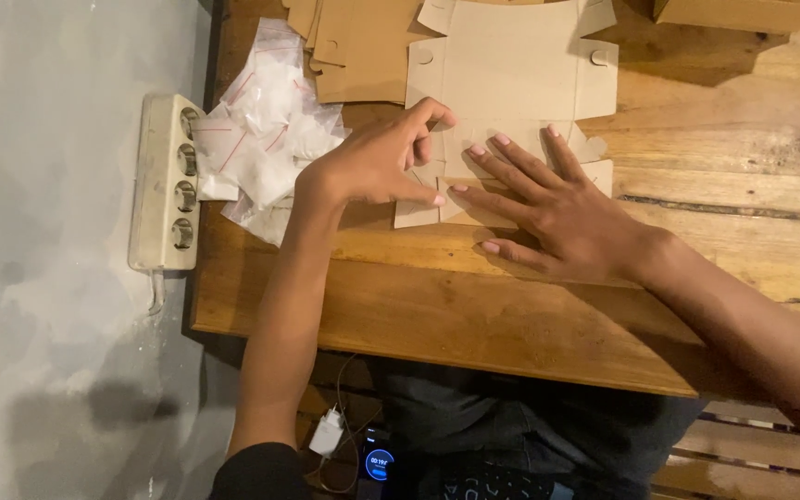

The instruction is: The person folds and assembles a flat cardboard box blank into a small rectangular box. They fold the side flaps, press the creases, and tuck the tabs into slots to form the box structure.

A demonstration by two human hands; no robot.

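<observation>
a flat, pale brown die-cut cardboard box blank lies unfolded on the worn wooden plank table, its near edge under both hands. the right hand lies open, palm down and fingers spread, pressing the near flap flat against the wood. the left hand is half curled, thumb and forefinger pinching at the blank's near left corner, where a small tab seems to be lifting or creasing; it grips nothing apart from that edge. judged from how it lies, the folding has hardly begun: the far side panels and their slotted tabs are flat, no wall stands up, and no corner is locked. all sides seem left to be raised and tucked. a loose stack of darker brown cardboard blanks waits at the far edge, and one made-up brown box shows at the top right. a heap of small clear plastic bags with white contents sits to the left, beside a cream power strip off the table edge.
</observation>
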